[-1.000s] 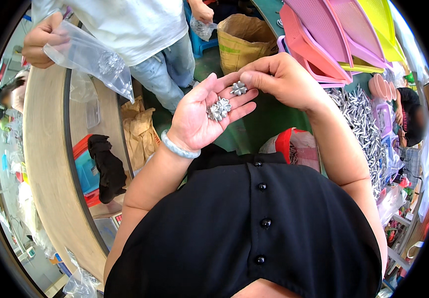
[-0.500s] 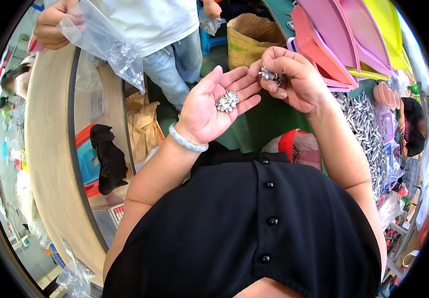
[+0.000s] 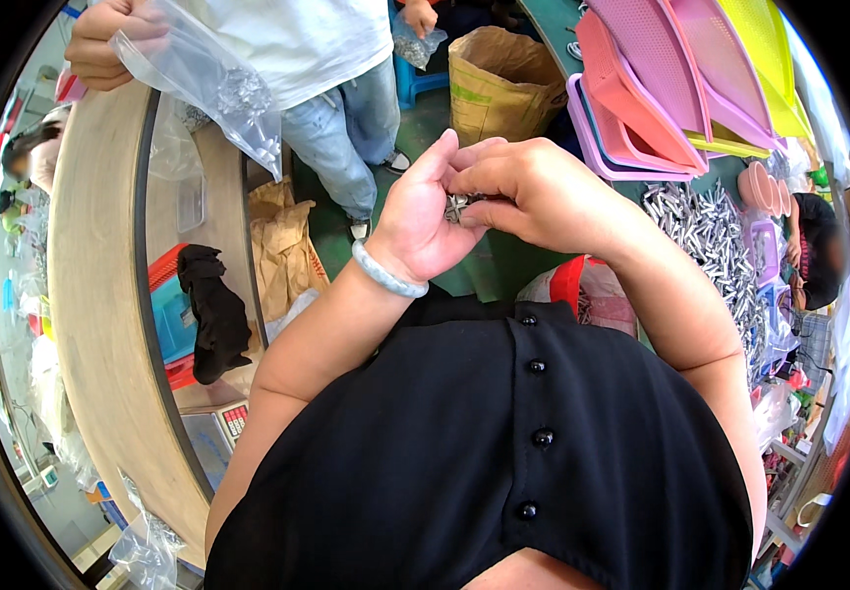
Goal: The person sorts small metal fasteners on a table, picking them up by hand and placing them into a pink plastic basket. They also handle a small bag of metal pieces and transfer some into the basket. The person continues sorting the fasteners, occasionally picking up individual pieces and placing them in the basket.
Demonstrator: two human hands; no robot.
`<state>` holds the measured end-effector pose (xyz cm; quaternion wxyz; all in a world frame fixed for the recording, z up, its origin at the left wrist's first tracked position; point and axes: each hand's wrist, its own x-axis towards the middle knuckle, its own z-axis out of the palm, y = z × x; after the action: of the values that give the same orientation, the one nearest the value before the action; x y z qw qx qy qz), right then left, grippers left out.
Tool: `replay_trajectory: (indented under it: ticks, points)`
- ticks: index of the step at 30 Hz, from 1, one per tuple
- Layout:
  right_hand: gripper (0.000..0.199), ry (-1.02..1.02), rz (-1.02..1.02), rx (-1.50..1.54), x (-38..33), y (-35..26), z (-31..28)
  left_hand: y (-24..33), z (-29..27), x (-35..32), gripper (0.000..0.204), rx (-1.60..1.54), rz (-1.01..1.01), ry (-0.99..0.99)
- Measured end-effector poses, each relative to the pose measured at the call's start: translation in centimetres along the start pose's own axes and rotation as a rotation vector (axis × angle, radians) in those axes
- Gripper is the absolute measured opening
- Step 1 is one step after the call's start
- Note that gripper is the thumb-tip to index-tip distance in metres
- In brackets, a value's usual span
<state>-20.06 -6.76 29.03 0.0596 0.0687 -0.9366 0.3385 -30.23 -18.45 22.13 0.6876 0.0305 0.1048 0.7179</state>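
Note:
My left hand [image 3: 418, 224] is cupped palm up in front of my chest, with a pale green bangle [image 3: 387, 275] on its wrist. Small silver metal pieces [image 3: 457, 206] lie in its palm, mostly covered by fingers. My right hand [image 3: 548, 192] arches over that palm from the right, its curled fingertips and thumb closed about the pieces. How many it grips is hidden.
Across from me a person [image 3: 292, 49] holds up a clear bag [image 3: 233, 93] with small metal parts. A wooden table [image 3: 100, 295] curves along the left. A brown sack [image 3: 494, 84], stacked plastic baskets [image 3: 641, 88] and a heap of metal parts [image 3: 715, 241] lie ahead and right.
My right hand has come left and down from beside the left fingertips onto the left palm, carrying its metal pieces there. The left fingers have curled up, so the palm's pieces are now mostly hidden.

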Motion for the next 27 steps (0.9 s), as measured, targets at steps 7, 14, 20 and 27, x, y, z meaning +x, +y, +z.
replay_trajectory:
  ticks: [7,14,20,27]
  points:
    - [0.016,0.023,0.166,0.373,-0.5,2.0,0.7,-0.5,-0.6,0.5,0.049,-0.078,-0.043,-0.064]
    - [0.022,0.093,0.645,1.014,-0.7,2.1,-1.1,-1.2,-0.3,1.1,0.049,0.002,-0.041,-0.088]
    - [0.021,0.188,0.681,1.143,-1.3,3.2,-1.5,-0.8,-0.3,1.3,0.044,-0.023,-0.046,0.002]
    - [0.02,0.255,0.694,1.207,-1.7,4.3,-1.7,-0.6,0.0,2.1,0.038,0.002,-0.012,0.083]
